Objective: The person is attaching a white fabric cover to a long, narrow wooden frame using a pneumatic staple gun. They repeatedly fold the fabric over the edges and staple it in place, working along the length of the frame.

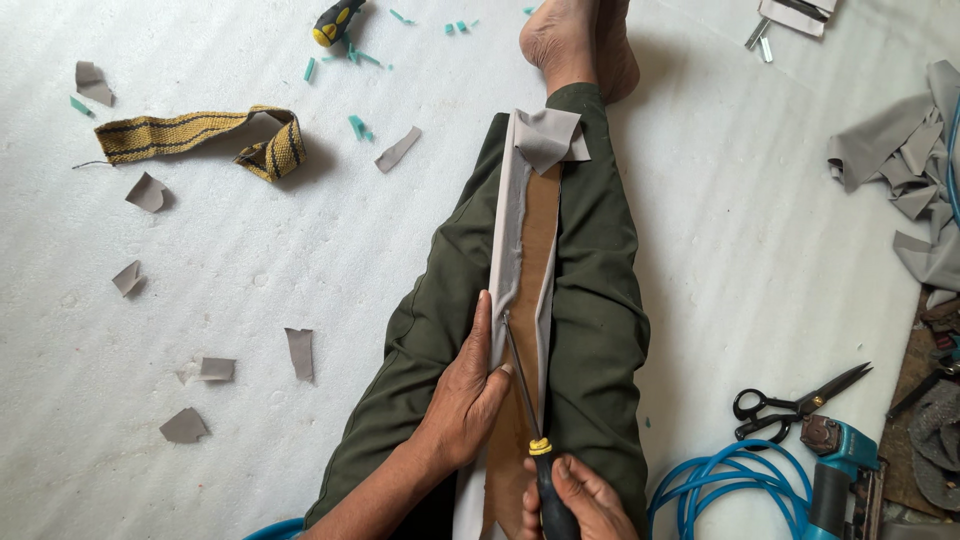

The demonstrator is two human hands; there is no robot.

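A long narrow wooden strip (535, 245) partly wrapped in grey fabric (508, 240) lies along my outstretched leg in dark green trousers (595, 310). My left hand (465, 395) presses the grey fabric against the strip's left edge. My right hand (575, 500) grips the black and yellow handle of a screwdriver (525, 400), whose metal shaft points up along the strip and touches it near my left thumb. The fabric is folded over the strip's far end (548, 135) near my bare foot (575, 45).
Grey fabric scraps (185, 425) and a yellow striped webbing strap (200, 135) lie on the white floor to the left. A second screwdriver (335, 22) lies at the top. Black scissors (795, 403), a teal air tool (835, 465) with blue hose and piled grey fabric (905, 150) are at right.
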